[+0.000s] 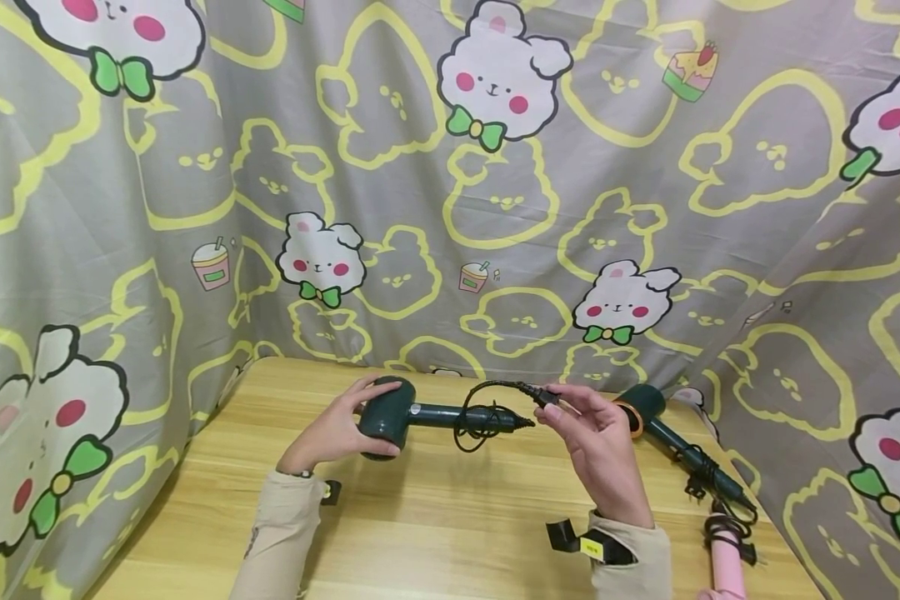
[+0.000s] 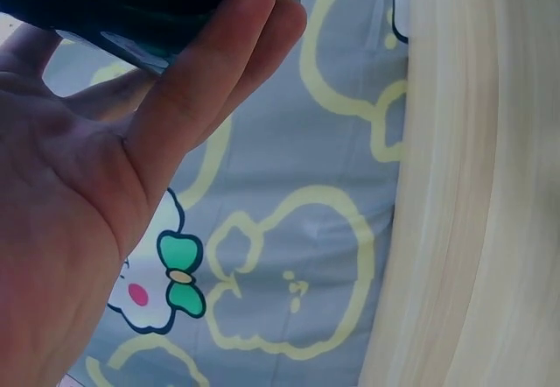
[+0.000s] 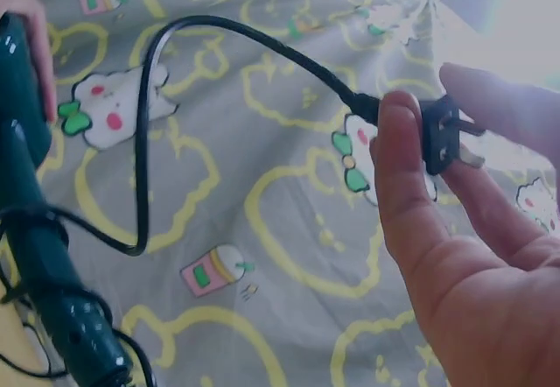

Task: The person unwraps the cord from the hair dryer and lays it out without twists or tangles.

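The left hand (image 1: 330, 429) is gripping a glossy dark-green hair dryer (image 1: 429, 414) over a pale wooden table (image 1: 435, 521). Right of that dryer, the right hand (image 1: 598, 450) is pinching its black plug (image 3: 440, 135); an orange-rimmed dark-green dryer (image 1: 673, 440) is lying farther right.

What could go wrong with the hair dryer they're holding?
The thin black cord winds around the dark-green, hammer-shaped hair dryer, so pulling might tighten tangles. The left hand holds the dryer by one end, so it could tip. The right hand pinches the black plug, which might slip free.
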`<state>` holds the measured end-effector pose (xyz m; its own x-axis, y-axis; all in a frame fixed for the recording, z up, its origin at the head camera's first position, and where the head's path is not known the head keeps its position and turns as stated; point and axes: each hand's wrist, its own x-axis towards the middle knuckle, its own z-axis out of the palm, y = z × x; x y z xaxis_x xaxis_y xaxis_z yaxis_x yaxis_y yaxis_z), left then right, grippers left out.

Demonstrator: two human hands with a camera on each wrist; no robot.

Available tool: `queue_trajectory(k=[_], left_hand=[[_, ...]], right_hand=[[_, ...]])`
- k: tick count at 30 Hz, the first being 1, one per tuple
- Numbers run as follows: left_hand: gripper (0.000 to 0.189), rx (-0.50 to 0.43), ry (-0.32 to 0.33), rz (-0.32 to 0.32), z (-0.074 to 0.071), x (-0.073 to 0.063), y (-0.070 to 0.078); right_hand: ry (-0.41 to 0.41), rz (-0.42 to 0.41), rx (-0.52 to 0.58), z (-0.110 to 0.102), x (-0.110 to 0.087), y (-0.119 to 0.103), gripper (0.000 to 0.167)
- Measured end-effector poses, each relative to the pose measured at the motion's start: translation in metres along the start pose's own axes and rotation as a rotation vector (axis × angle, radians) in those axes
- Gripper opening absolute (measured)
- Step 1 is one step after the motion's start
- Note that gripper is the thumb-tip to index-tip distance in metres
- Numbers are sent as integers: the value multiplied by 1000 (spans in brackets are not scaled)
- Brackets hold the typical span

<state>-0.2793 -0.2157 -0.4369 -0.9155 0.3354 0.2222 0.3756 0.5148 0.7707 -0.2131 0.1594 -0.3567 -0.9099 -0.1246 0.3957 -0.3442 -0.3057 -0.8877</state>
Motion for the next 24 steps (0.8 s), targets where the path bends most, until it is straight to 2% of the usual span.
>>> queue_trajectory(k=[7, 11, 17, 24], left_hand=[[98, -6, 20, 0, -1, 0, -1], [96, 2, 44, 22, -2, 0, -5], [95, 0, 74, 58, -5, -1, -7], [95, -13, 93, 20, -8, -3, -5]], right_hand=[[-192, -34, 56, 2, -5, -8, 38], [-293, -36, 78, 0, -5, -8, 42], [-394, 35, -9, -5, -1, 0, 41], [-475, 115, -70, -15, 5, 12, 33]])
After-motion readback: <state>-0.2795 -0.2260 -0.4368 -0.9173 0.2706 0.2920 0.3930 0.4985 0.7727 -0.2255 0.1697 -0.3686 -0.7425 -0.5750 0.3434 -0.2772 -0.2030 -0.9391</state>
